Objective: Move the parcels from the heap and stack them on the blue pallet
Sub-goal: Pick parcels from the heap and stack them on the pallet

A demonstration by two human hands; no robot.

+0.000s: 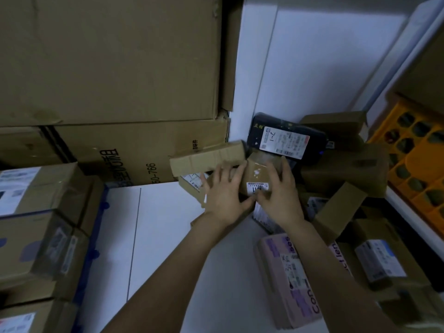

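White floor (168, 224) under the wrists, white wall (312, 68) beyond the fingertips. Left of the fingers: two big cartons (108, 56), then the blue pallet (95, 239) with at least three stacked parcels (36, 248). Right of them: the heap (341, 169), one black parcel (288, 138), one pink parcel (295, 280), one yellow crate (418, 159). Between two hands, one small brown parcel (260, 175): left hand (223, 195) pressed straight-fingered on its left side, right hand (278, 195) gripping its right side, thumb by the label.

small box (260, 174) brown, white label, black print | bag (288, 140) far, black, white label edged red | carton (134, 150) far left, brown, black lettering | crate (418, 164) right, yellow | flat box (288, 280) near right, pale pink, purple lettering | pallet (92, 248) left, blue | floor (168, 236) white
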